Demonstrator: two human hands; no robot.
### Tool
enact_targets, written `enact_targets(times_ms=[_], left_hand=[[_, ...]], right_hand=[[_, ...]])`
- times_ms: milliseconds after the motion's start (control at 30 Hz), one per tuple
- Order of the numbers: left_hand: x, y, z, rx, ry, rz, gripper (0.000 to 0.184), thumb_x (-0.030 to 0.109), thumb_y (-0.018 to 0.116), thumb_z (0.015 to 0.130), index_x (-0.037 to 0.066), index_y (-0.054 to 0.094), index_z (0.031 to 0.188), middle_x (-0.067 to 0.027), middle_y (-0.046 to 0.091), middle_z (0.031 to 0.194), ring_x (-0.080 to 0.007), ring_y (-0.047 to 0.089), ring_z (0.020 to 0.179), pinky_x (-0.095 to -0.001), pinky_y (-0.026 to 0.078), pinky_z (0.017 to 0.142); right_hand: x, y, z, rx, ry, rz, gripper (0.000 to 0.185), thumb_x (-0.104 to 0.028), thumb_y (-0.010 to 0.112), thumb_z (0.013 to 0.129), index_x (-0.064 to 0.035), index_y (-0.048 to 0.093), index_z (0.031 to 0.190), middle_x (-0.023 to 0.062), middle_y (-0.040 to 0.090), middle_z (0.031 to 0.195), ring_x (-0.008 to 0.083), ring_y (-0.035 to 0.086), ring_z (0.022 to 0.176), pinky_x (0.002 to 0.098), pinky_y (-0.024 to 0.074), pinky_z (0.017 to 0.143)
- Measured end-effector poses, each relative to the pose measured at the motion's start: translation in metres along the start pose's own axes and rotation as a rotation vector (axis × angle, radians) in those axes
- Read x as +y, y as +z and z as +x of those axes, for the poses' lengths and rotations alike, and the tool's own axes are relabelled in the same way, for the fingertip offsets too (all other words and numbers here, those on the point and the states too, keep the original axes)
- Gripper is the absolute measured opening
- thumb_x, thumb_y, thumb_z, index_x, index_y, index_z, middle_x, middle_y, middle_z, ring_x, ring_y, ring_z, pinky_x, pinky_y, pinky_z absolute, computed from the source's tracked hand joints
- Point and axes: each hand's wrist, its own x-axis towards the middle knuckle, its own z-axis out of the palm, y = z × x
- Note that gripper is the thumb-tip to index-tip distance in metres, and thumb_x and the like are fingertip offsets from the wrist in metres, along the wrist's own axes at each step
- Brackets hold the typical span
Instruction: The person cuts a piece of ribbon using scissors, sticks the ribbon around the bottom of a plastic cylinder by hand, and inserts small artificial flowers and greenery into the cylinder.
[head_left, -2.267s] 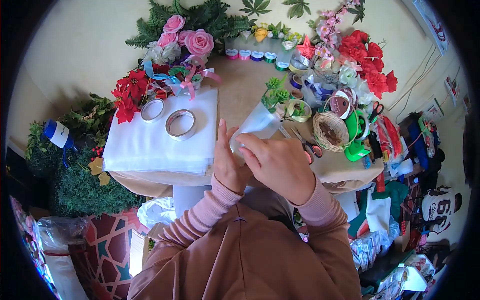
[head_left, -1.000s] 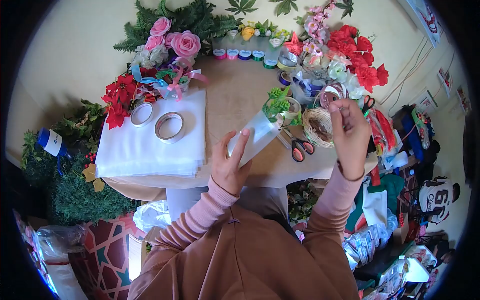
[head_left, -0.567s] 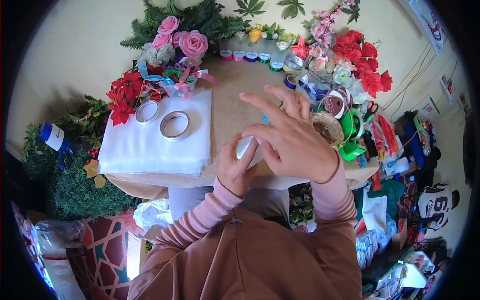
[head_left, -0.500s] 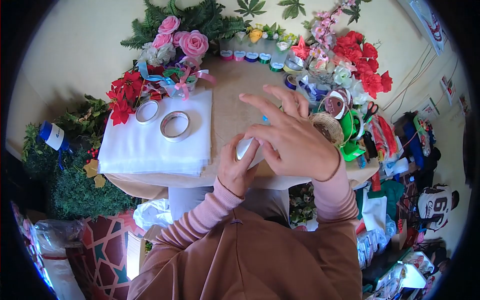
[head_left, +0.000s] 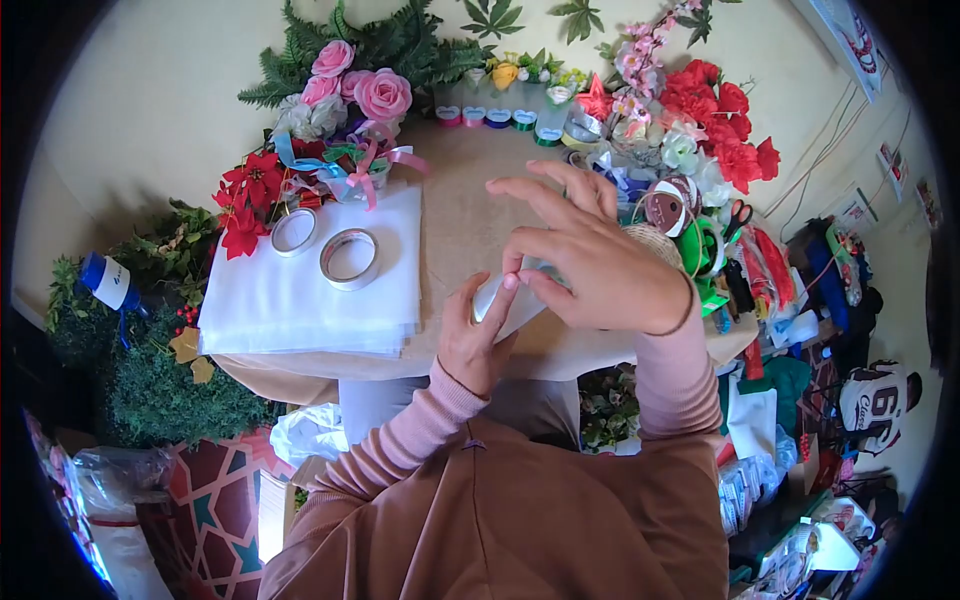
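Observation:
A whitish translucent plastic piece (head_left: 522,306) is held above the table's front edge; its full shape is hidden behind my fingers. My left hand (head_left: 474,335) is closed around its near side, with the thumb along the edge. My right hand (head_left: 600,265) reaches over from the right, thumb and forefinger bent in a pinch at the piece's upper edge, touching my left thumb tip. Its other fingers stick out, spread apart. To the left, two tape rolls, a thinner one (head_left: 294,232) and a wider one (head_left: 349,259), lie on a stack of white translucent sheets (head_left: 300,315).
Pink roses (head_left: 383,95) and red poinsettias (head_left: 243,215) stand at the back left. Ribbon-trimmed clear containers (head_left: 498,115) line the wall. Red flowers (head_left: 725,125), a green tape dispenser (head_left: 704,250), a wicker basket (head_left: 652,243) and scissors (head_left: 740,213) crowd the right side.
The right hand has shifted slightly, and its forefinger has curled down against the left thumb tip. The left hand stays nearly in place. The view has tilted a little.

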Motion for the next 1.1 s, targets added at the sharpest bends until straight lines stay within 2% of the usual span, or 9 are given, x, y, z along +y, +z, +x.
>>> enact_targets(times_ms=[133,267,367,500,600,767,867,933,1100], left_hand=[[0.001,0.002,-0.001,-0.003,-0.062,-0.077,0.089,-0.005,0.071,0.054,0.018,0.039,0.134,-0.0220,0.046,0.117,-0.0382,0.049,0.102,-0.0408,0.042,0.086],[0.000,0.006,-0.003,0.069,-0.127,-0.205,0.090,-0.002,0.071,0.059,0.008,0.029,0.137,-0.0211,0.050,0.111,-0.0372,0.051,0.099,-0.0401,0.043,0.085],[-0.002,0.007,0.000,0.087,-0.209,-0.286,0.089,0.002,0.071,0.066,0.002,0.020,0.139,-0.0177,0.054,0.102,-0.0293,0.056,0.092,-0.0358,0.045,0.081],[-0.002,0.002,0.006,0.037,-0.451,-0.762,0.095,0.004,0.071,0.071,0.005,0.006,0.141,-0.0128,0.054,0.106,-0.0162,0.055,0.092,-0.0286,0.045,0.078],[-0.003,0.002,0.009,0.071,-0.496,-0.903,0.094,0.002,0.071,0.069,0.005,0.010,0.139,-0.0118,0.054,0.108,-0.0166,0.055,0.093,-0.0288,0.045,0.080],[-0.009,0.002,0.005,-0.004,-0.590,-1.041,0.089,0.002,0.073,0.067,0.007,0.017,0.136,-0.0107,0.053,0.110,-0.0169,0.055,0.094,-0.0288,0.044,0.083],[-0.005,-0.002,0.007,-0.094,-0.639,-1.151,0.086,0.001,0.073,0.067,0.007,0.020,0.135,-0.0108,0.052,0.111,-0.0162,0.055,0.094,-0.0297,0.044,0.084],[-0.001,-0.004,0.008,-0.134,-0.658,-1.210,0.085,0.001,0.073,0.067,0.007,0.021,0.135,-0.0104,0.053,0.111,-0.0154,0.055,0.093,-0.0301,0.044,0.083],[0.007,-0.010,0.012,-0.234,-0.648,-1.311,0.086,0.001,0.073,0.066,0.007,0.021,0.134,-0.0097,0.054,0.108,-0.0143,0.056,0.090,-0.0302,0.046,0.081]], right_hand=[[0.000,0.001,0.000,0.021,0.009,0.013,0.012,-0.009,0.062,0.069,-0.0121,0.057,0.080,0.0079,0.039,0.132,0.0351,0.027,0.125,0.0508,0.0194,0.097],[0.000,-0.016,-0.014,0.164,0.082,-0.042,0.011,-0.008,0.062,0.069,-0.0112,0.057,0.078,0.0087,0.046,0.125,0.0338,0.034,0.120,0.0479,0.0234,0.096],[0.025,-0.029,-0.040,0.611,0.364,-0.239,0.010,-0.006,0.061,0.066,-0.0091,0.055,0.073,0.0095,0.059,0.096,0.0306,0.051,0.096,0.0396,0.0375,0.085],[0.058,-0.017,-0.076,0.357,0.945,-0.132,0.008,-0.007,0.061,0.068,-0.0063,0.058,0.075,0.0134,0.059,0.072,0.0329,0.059,0.067,0.0390,0.0457,0.059],[0.083,0.021,-0.103,0.265,0.954,-0.488,0.005,-0.011,0.061,0.073,-0.0088,0.062,0.077,0.0121,0.060,0.070,0.0293,0.060,0.071,0.0401,0.0447,0.056],[0.083,0.035,-0.113,0.244,0.887,-0.436,0.018,-0.002,0.056,0.072,-0.0077,0.064,0.087,0.0158,0.061,0.077,0.0311,0.060,0.073,0.0396,0.0475,0.060],[0.071,0.027,-0.094,0.392,0.648,-0.179,0.027,0.001,0.057,0.075,-0.0067,0.062,0.101,0.0125,0.062,0.079,0.0253,0.062,0.072,0.0348,0.0486,0.062],[0.048,0.017,-0.069,0.319,0.593,0.451,0.035,-0.013,0.062,0.080,-0.0065,0.055,0.113,0.0137,0.061,0.092,0.0222,0.061,0.083,0.0328,0.0477,0.067],[0.035,0.024,-0.031,0.344,0.304,0.831,0.063,-0.024,0.070,0.078,-0.0106,0.038,0.130,0.0086,0.052,0.112,0.0165,0.052,0.093,0.0267,0.0464,0.069]])
